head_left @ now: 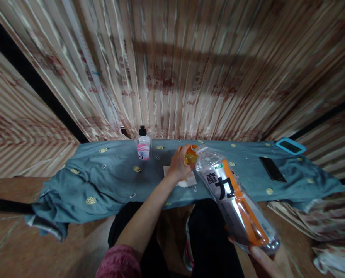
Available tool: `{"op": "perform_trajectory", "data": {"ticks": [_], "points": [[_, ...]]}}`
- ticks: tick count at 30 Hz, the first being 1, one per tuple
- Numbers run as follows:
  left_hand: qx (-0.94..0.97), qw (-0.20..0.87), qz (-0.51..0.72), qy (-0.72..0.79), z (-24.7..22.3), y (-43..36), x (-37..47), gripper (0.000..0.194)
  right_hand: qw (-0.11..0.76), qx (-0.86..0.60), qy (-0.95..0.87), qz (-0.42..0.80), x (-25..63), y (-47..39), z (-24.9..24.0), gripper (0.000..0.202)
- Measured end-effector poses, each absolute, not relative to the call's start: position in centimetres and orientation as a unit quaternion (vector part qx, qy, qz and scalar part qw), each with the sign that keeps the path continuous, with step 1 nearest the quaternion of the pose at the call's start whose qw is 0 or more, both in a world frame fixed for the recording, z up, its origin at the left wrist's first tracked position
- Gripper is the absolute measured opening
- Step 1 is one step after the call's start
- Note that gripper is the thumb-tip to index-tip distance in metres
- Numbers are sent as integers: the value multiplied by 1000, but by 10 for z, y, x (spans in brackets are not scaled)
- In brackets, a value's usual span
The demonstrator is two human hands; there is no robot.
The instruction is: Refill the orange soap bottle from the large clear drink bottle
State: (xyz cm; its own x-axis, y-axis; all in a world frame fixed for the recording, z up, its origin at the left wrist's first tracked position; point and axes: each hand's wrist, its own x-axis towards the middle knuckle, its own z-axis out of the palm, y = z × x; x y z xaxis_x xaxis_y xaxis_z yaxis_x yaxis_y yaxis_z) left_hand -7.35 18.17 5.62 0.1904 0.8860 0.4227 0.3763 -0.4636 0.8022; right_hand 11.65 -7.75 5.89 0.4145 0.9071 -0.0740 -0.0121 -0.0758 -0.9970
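Note:
My left hand [179, 164] is closed round a small orange cup [191, 154] above the cloth-covered bench. A large clear bottle with an orange and silver label [233, 200] lies tilted, its mouth beside the cup's rim. My right hand [262, 258] grips this bottle near its base, at the lower right. Beneath my left hand, a white cloth [188, 180] lies on the bench, partly hidden by the hand and wrist. Whether liquid is passing from the bottle cannot be made out.
A pink-labelled bottle with a black cap [143, 144] stands left of centre on the blue-green cloth [117, 181]. At the right lie a black phone [272, 169] and a blue-framed device [291, 146]. Striped curtains [172, 69] hang behind.

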Motion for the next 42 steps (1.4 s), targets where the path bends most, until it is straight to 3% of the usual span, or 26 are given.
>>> {"op": "perform_trajectory", "data": {"ticks": [5,20,25,36,42], "points": [[724,270,460,437,56,182,-74,61,585,-644,-269,413,109,-77,66,72],[723,263,464,440,56,181,-73,60,568,-623,-284,457,120,-78,63,68],[723,263,472,431,53,183,-73,62,579,-601,-293,467,121,-78,59,54],[722,262,474,430,54,182,-73,61,580,-630,-292,426,109,-77,70,66],[721,263,478,427,52,183,-73,63,575,-644,-273,423,100,-77,79,57]]}}
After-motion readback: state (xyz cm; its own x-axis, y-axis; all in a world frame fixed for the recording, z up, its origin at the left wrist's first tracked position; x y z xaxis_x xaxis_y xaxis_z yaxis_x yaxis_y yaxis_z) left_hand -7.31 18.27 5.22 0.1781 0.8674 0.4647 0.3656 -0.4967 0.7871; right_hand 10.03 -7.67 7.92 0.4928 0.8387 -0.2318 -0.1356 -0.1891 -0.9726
